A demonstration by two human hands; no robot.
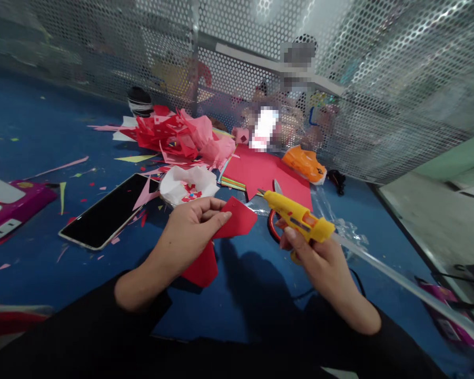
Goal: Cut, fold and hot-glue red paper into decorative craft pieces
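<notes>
Between thumb and fingers, my left hand (195,223) pinches a folded red paper piece (239,218) with pointed corners. Another red paper part (203,267) hangs below that hand; whether the two are joined is hidden. My right hand (319,258) is wrapped round a yellow hot glue gun (294,210), its nozzle pointing left, above and to the right of the paper. A long clear glue stick (398,281) sticks out of its back end. Behind the gun lie scissors (274,223) with a red and black handle, partly covered by my right hand.
A white bowl-shaped paper (174,184) holds red scraps, beside a phone (106,213). Red and pink paper scraps (169,134) are heaped behind it. Red sheets (256,168), an orange packet (306,163) and a perforated metal panel (237,79) stand farther back. A purple power strip (21,208) is left.
</notes>
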